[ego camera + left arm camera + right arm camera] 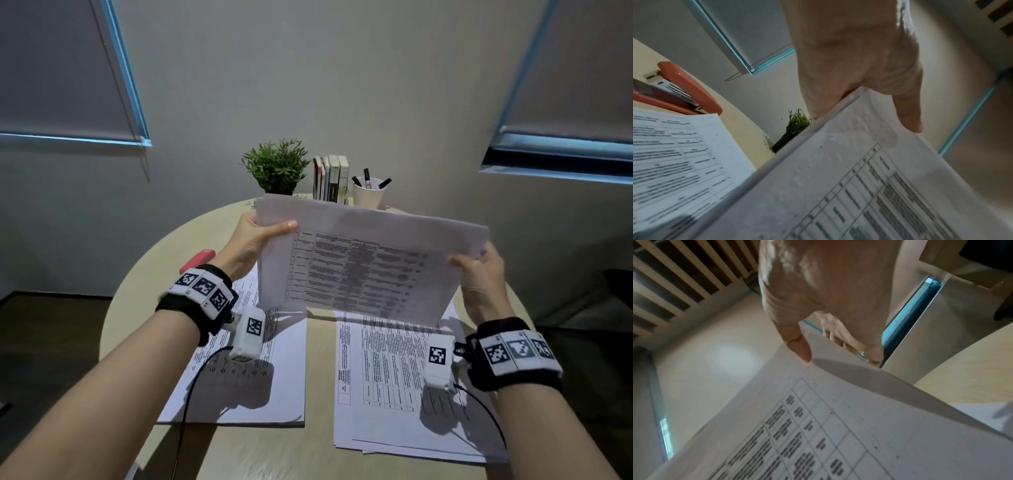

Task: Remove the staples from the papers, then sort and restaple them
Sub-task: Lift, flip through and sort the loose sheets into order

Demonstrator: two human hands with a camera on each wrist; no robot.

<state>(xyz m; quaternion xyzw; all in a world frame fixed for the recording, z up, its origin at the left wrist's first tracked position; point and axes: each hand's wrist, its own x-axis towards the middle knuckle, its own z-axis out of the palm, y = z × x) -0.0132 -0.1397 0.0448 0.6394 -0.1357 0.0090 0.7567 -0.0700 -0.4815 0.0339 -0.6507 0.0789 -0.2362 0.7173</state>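
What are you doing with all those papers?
A person holds a bundle of printed sheets up above the round table, left hand and right hand each pinching a side edge. Two more paper piles lie flat below. A red stapler waits beside the left pile.

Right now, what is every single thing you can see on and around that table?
Held sheets: one bundle, white, printed tables, raised above the table.
Paper stacks: two, white, lying flat, left and right.
Stapler: one, red, left of the papers.
Plant: one, green, far edge.
Books: several, upright, beside the plant.
Cup: one, white, holding markers.
Table: one, round, pale wood.
Left hand: grips the sheets' left edge.
Right hand: grips their right edge.
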